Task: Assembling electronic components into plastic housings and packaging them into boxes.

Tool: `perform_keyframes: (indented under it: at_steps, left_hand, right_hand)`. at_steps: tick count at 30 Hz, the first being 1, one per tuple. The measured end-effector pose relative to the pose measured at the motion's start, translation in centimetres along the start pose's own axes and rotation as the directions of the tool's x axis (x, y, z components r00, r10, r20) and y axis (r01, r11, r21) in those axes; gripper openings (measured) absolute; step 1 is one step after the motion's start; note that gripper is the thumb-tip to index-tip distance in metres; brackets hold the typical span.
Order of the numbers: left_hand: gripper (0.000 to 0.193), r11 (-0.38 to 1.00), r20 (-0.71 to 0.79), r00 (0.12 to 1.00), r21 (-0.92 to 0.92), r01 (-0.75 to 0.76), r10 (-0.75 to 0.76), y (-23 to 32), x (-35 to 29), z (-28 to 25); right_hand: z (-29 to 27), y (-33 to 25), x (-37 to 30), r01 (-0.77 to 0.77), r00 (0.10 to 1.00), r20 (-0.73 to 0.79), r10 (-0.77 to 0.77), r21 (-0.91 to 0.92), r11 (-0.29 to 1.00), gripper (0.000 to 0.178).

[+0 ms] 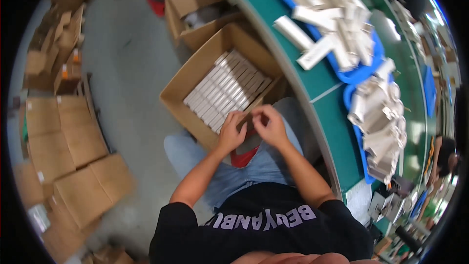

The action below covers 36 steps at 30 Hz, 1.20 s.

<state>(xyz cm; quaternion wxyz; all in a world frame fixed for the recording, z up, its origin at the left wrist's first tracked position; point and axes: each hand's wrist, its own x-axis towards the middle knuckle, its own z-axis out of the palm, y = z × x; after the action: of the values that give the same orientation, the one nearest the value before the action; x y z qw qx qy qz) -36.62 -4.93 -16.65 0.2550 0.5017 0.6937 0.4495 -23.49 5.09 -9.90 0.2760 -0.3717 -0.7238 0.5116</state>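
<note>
A cardboard box (178,78) stands open before my knees, with rows of small white cartons (227,85) packed flat inside. Over its near edge, my left hand (233,129) has its fingers bent inward. Close beside it, my right hand (271,126) curls with thumb and fingertips together. A brown strip shows between the two hands; whether it is a box flap or something held is too blurred to tell. Below the hands, a red and grey piece (244,156) lies at my lap, partly hidden by my left wrist.
On the right runs a green workbench (312,85) with a pale edge. It carries blue trays (364,73) heaped with white cartons (337,24) and pale wrapped pieces (381,122). Another open box (195,0) stands beyond mine. Flattened cardboard (63,137) is stacked at left.
</note>
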Motion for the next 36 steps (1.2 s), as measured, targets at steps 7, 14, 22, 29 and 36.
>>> perform_keyframes:
  at_steps: [7,14,22,29,36]
  left_hand:
    - [0.029,0.951,-0.089,0.952,0.072,0.301,-0.294,-10.8,2.0,-1.1]
    - [0.029,0.876,0.078,0.873,0.034,0.481,-0.482,-19.7,3.2,2.7]
    - [0.034,0.722,0.157,0.724,-0.083,0.687,-0.671,-21.9,8.4,11.6]
    - [0.047,0.867,-0.057,0.869,-0.134,0.481,-0.491,-22.9,13.9,17.4]
    - [0.024,0.928,0.167,0.932,0.250,0.276,-0.322,-26.3,12.7,21.0]
  right_hand:
    - [12.4,15.4,12.3,-0.594,0.799,0.235,0.554,0.167,0.787,0.034]
    - [20.0,27.9,21.1,-0.288,0.923,0.085,0.376,-0.496,0.819,0.041]
    - [21.1,35.3,30.2,0.431,0.902,0.386,-0.192,-0.786,0.444,0.034]
    - [16.9,33.5,29.3,0.443,0.888,0.408,-0.213,-0.633,0.634,0.047]
    - [9.1,32.2,24.5,-0.144,0.949,0.165,0.270,-0.534,0.833,0.059]
